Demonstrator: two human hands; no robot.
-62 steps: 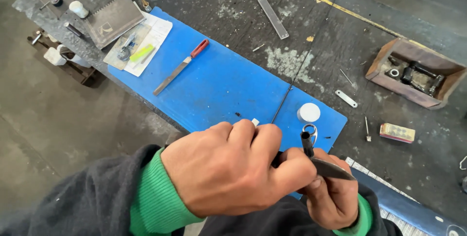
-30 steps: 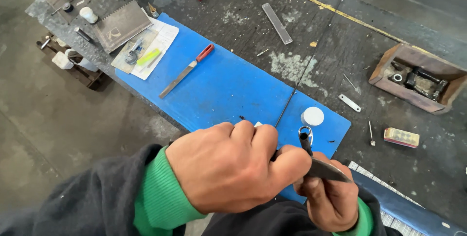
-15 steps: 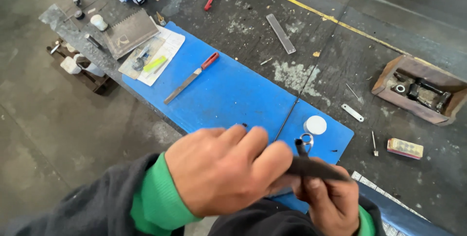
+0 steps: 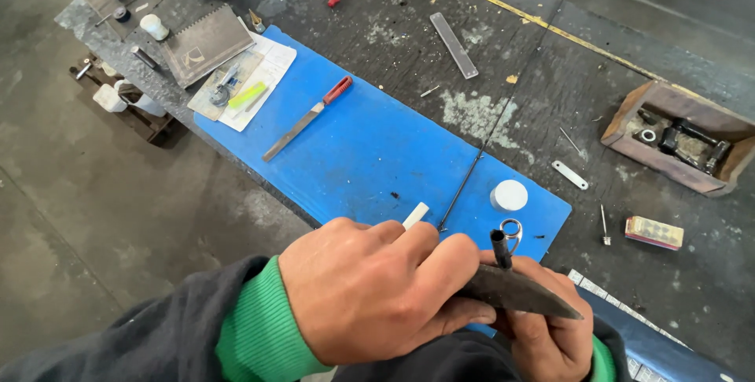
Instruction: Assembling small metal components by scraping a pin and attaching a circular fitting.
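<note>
Flanking hands: white cap (image 4: 509, 195), file (image 4: 305, 119)

Two bare hands, no gloves, rings or watch in sight. Left hand (image 4: 377, 291) comes out of a dark charcoal sleeve (image 4: 149, 343) of soft, matte knit-like cloth. Under it a bright green ribbed cuff (image 4: 259, 323) shows as a broad band at the wrist. Right hand (image 4: 550, 327) mostly hidden behind the left; a narrow strip of the same green cuff (image 4: 604, 360) shows at its wrist, dark sleeve beyond.
</note>
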